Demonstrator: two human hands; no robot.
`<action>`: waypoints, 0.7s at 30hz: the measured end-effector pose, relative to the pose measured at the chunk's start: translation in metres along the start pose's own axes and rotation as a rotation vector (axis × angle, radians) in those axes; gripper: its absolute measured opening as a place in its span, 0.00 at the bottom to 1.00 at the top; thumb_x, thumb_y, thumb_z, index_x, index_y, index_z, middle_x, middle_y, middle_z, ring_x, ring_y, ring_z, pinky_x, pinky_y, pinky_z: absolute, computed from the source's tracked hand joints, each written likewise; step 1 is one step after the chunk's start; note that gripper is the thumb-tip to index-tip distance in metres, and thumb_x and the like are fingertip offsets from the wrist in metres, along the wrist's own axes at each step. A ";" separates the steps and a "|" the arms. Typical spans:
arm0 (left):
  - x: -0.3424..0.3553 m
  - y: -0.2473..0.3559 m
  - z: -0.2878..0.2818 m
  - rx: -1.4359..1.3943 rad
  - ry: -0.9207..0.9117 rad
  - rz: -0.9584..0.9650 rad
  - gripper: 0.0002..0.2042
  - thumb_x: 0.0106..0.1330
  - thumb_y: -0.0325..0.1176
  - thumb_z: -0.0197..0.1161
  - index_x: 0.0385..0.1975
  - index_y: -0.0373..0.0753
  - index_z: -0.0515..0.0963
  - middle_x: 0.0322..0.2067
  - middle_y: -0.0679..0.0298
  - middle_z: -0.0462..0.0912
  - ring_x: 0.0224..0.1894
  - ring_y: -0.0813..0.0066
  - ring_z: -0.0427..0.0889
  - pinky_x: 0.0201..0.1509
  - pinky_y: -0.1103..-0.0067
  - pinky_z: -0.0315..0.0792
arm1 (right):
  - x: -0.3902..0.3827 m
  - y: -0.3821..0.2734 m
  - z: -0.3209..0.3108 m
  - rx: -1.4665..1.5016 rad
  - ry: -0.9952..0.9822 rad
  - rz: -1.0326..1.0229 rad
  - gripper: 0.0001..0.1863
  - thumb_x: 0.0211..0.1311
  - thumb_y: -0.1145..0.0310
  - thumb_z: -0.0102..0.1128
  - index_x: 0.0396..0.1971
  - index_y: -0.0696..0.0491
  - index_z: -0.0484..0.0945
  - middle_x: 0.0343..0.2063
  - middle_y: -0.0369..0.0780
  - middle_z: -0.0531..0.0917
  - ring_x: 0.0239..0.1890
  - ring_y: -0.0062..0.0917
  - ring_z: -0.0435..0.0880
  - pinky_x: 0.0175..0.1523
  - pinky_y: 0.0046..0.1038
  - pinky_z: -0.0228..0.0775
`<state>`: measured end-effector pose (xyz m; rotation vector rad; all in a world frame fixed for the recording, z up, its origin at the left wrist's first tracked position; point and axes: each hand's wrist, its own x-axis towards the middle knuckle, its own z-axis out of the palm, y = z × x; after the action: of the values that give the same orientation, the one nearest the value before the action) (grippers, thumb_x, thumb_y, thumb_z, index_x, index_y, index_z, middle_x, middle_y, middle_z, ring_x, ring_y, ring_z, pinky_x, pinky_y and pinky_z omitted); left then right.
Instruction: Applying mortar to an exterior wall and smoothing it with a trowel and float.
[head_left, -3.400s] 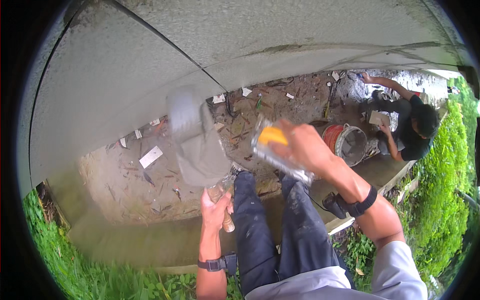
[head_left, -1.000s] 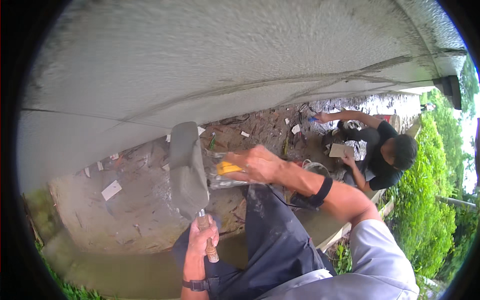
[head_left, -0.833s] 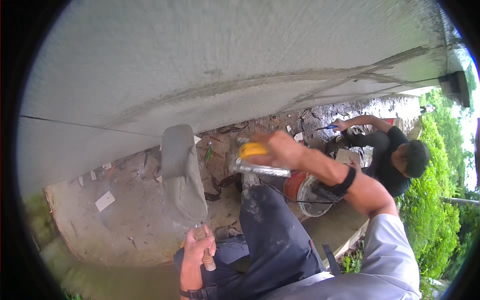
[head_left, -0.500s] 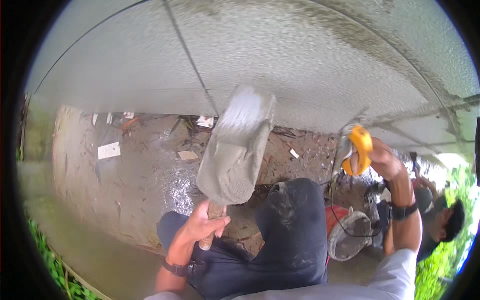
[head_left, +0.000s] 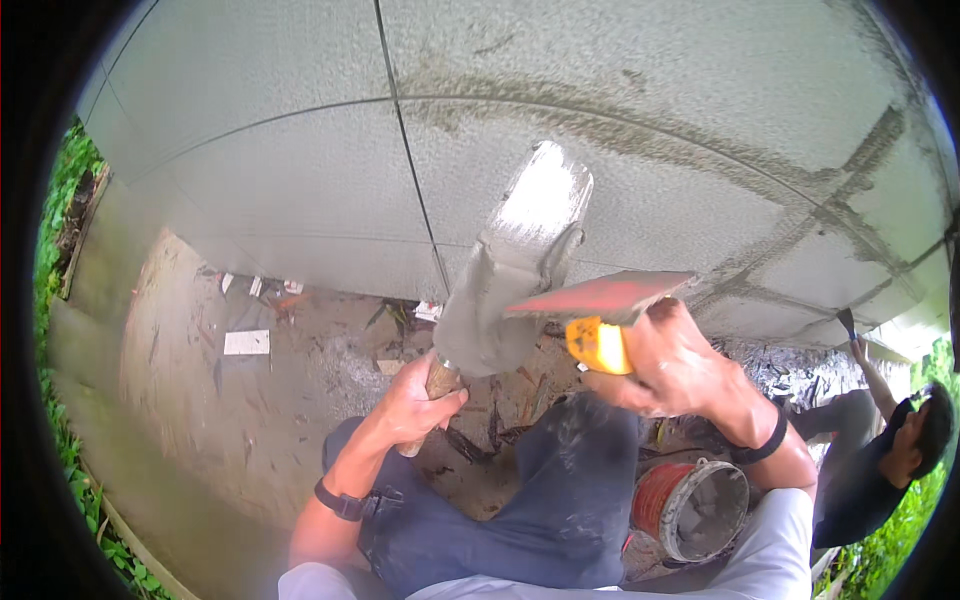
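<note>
My left hand [head_left: 415, 405] is closed round the wooden handle [head_left: 443, 382] of a trowel, whose long metal blade [head_left: 510, 280] carries a thick lump of grey mortar below a bright upper end. My right hand [head_left: 675, 365] grips the yellow handle [head_left: 597, 345] of a flat tool. Its reddish, mortar-edged plate [head_left: 600, 295] lies over the trowel's load; whether they touch I cannot tell. Ahead stands a grey panelled wall [head_left: 290, 60] with dark joints and wet smears. My bent knees are below both hands.
A mortar-crusted red bucket [head_left: 662, 500] sits right of my knees. At far right a co-worker [head_left: 870, 480] crouches, a hand [head_left: 858, 350] holding a scraper [head_left: 847, 320] at the wall. Tile scraps [head_left: 247, 342], leaves and debris litter the muddy floor. Greenery [head_left: 75, 170] borders both sides.
My view has turned toward the wall. My right hand has come leftward, bringing its tool from beside the trowel to over the mortar, with the reddish plate showing. The co-worker's scraper is higher in view.
</note>
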<state>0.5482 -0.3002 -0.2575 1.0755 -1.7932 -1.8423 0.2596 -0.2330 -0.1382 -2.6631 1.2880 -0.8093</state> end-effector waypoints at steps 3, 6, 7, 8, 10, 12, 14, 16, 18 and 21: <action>0.003 0.002 0.003 0.194 0.070 0.122 0.15 0.57 0.31 0.63 0.41 0.33 0.69 0.22 0.60 0.75 0.21 0.68 0.76 0.27 0.72 0.71 | -0.009 -0.006 0.005 -0.116 -0.064 0.033 0.27 0.47 0.65 0.66 0.43 0.66 0.68 0.25 0.49 0.77 0.29 0.48 0.77 0.38 0.42 0.68; 0.007 -0.002 0.000 0.413 0.169 0.284 0.18 0.55 0.34 0.64 0.42 0.33 0.70 0.26 0.51 0.78 0.27 0.51 0.79 0.32 0.66 0.72 | -0.011 -0.013 0.007 -0.174 -0.003 0.033 0.26 0.46 0.67 0.64 0.45 0.66 0.69 0.28 0.51 0.78 0.34 0.49 0.78 0.46 0.45 0.67; 0.009 -0.001 -0.001 0.526 0.228 0.335 0.19 0.54 0.35 0.64 0.43 0.34 0.71 0.29 0.47 0.79 0.32 0.44 0.79 0.35 0.64 0.72 | -0.015 -0.011 0.009 -0.213 -0.003 0.045 0.26 0.47 0.68 0.64 0.45 0.66 0.69 0.31 0.52 0.79 0.37 0.49 0.78 0.49 0.45 0.66; 0.008 0.001 0.000 0.520 0.214 0.346 0.19 0.54 0.35 0.64 0.43 0.34 0.71 0.29 0.47 0.79 0.32 0.44 0.79 0.35 0.64 0.72 | -0.019 -0.011 0.010 -0.227 -0.005 0.058 0.26 0.47 0.68 0.64 0.45 0.66 0.69 0.31 0.52 0.79 0.37 0.49 0.78 0.49 0.45 0.66; 0.011 0.006 0.001 0.597 0.289 0.400 0.19 0.52 0.35 0.65 0.42 0.35 0.72 0.31 0.46 0.80 0.34 0.42 0.80 0.36 0.62 0.73 | -0.028 -0.004 0.011 -0.361 0.015 0.047 0.27 0.49 0.66 0.65 0.53 0.52 0.73 0.43 0.46 0.77 0.47 0.44 0.74 0.49 0.43 0.66; 0.013 0.000 0.000 0.616 0.282 0.401 0.19 0.52 0.35 0.66 0.42 0.35 0.72 0.30 0.46 0.80 0.34 0.43 0.80 0.37 0.62 0.73 | -0.036 0.007 0.013 -0.335 0.003 0.119 0.26 0.49 0.66 0.65 0.52 0.48 0.75 0.41 0.44 0.77 0.46 0.43 0.75 0.49 0.42 0.66; 0.021 -0.016 -0.004 0.681 0.329 0.441 0.19 0.50 0.34 0.67 0.41 0.36 0.73 0.29 0.46 0.81 0.35 0.44 0.81 0.38 0.64 0.74 | -0.042 0.020 0.009 -0.299 -0.013 0.199 0.25 0.49 0.66 0.65 0.52 0.44 0.76 0.40 0.41 0.78 0.45 0.41 0.75 0.48 0.42 0.66; 0.026 -0.031 -0.012 0.666 0.306 0.411 0.19 0.50 0.33 0.67 0.42 0.36 0.73 0.29 0.46 0.81 0.35 0.44 0.81 0.38 0.65 0.75 | -0.041 0.029 0.000 -0.219 -0.013 0.537 0.24 0.50 0.66 0.63 0.52 0.42 0.77 0.35 0.39 0.79 0.40 0.38 0.77 0.44 0.40 0.69; 0.028 -0.046 -0.011 0.559 0.326 0.440 0.20 0.49 0.30 0.67 0.43 0.34 0.73 0.28 0.49 0.82 0.31 0.49 0.83 0.35 0.68 0.75 | -0.049 0.034 -0.016 -0.736 0.192 0.157 0.22 0.50 0.66 0.63 0.50 0.41 0.78 0.32 0.37 0.80 0.34 0.35 0.78 0.37 0.36 0.72; 0.028 -0.089 -0.020 0.400 0.329 0.545 0.17 0.53 0.27 0.64 0.42 0.32 0.73 0.26 0.56 0.83 0.24 0.64 0.82 0.30 0.72 0.74 | -0.085 0.065 -0.015 -0.882 0.141 0.316 0.22 0.50 0.66 0.63 0.49 0.42 0.78 0.31 0.38 0.80 0.33 0.35 0.78 0.35 0.36 0.72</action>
<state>0.5669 -0.3221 -0.3489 0.8335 -2.0286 -0.9610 0.1625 -0.2089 -0.1802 -2.8376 2.4902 -0.4407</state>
